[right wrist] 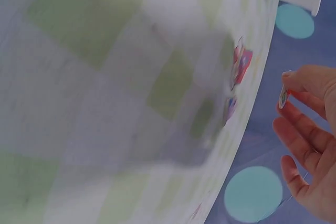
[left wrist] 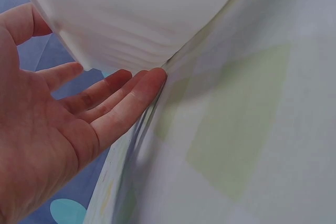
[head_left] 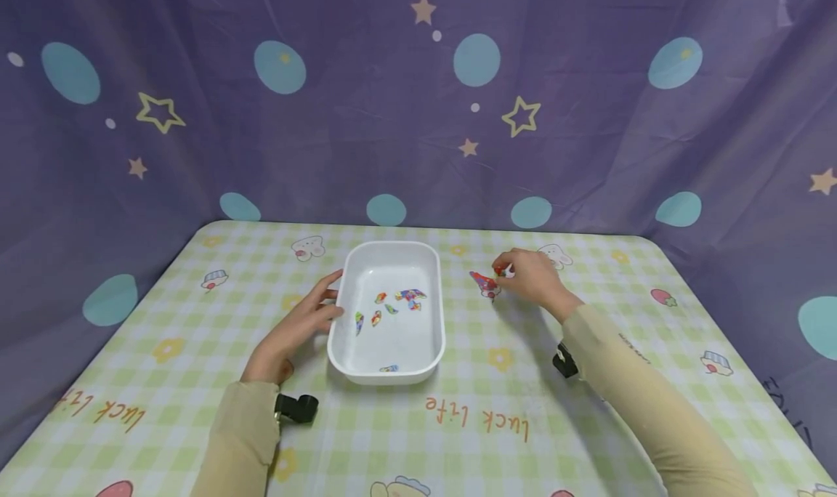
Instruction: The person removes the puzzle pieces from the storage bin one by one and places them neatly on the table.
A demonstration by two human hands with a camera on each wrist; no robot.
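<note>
A white rectangular tray (head_left: 387, 376) stands mid-table, with several small flat multicoloured pieces (head_left: 410, 294) scattered on its bottom. My left hand (head_left: 297, 330) is at the tray's left side, its fingers loosely extended; in the left wrist view, the fingertips (left wrist: 153, 80) lie along the tray's lower wall. Right of the tray, my right hand (head_left: 531, 279) pinches one small multicoloured flat piece (right wrist: 284, 96) between thumb and finger. Close by that hand, red-and-blue flat pieces (head_left: 482, 280) lie on the tablecloth, partly hidden by the fingers in the head view.
A green-and-white checked tablecloth (head_left: 497, 395) with printed cartoons and lettering covers the table. Behind it hangs a purple curtain (head_left: 386, 134) with stars and blue ovals. Black wrist devices (head_left: 297, 408) sit at both sleeves.
</note>
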